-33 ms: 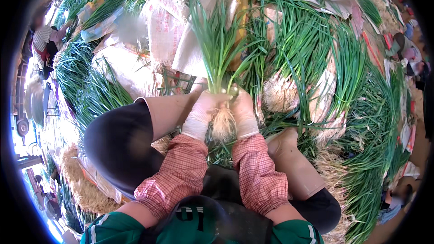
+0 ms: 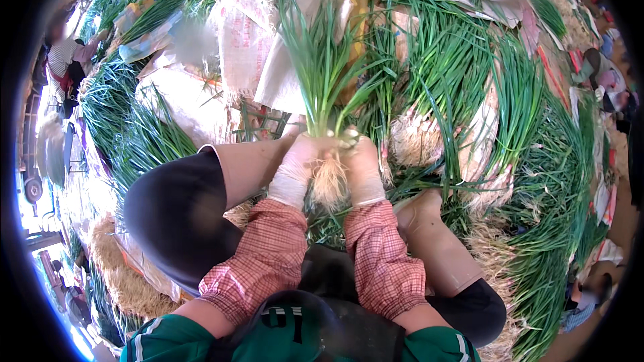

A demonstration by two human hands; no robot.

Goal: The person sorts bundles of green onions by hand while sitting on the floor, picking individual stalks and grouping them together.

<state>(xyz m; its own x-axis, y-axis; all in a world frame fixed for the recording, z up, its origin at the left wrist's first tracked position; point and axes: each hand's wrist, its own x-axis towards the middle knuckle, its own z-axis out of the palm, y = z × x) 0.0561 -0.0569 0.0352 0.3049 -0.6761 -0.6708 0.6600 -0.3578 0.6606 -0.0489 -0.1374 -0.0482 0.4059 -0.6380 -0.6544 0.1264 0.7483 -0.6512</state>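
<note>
Between my knees, a bunch of green onions (image 2: 316,74) stands roughly upright, its long leaves pointing away from me. Pale stringy roots (image 2: 330,184) hang below my fingers. My left hand (image 2: 299,159), in a thin whitish glove, is closed round the bunch near its white base. My right hand (image 2: 363,164), gloved alike, is closed at the right side of the same bunch, by a few pale stem ends. Its fingertips are partly hidden, so I cannot tell how many stalks it pinches. Red checked sleeves (image 2: 265,248) cover both forearms.
Rooted green onion bunches (image 2: 446,74) lie in a heap to the right. White woven sacks (image 2: 245,40) spread ahead, and more onions (image 2: 111,104) lie at the left. Cut-looking root piles (image 2: 127,275) sit at lower left. One person (image 2: 67,60) is at far left, another (image 2: 607,80) at far right.
The bunch's leaves and my hands have shifted very slightly; both hands keep the same closed hold.
</note>
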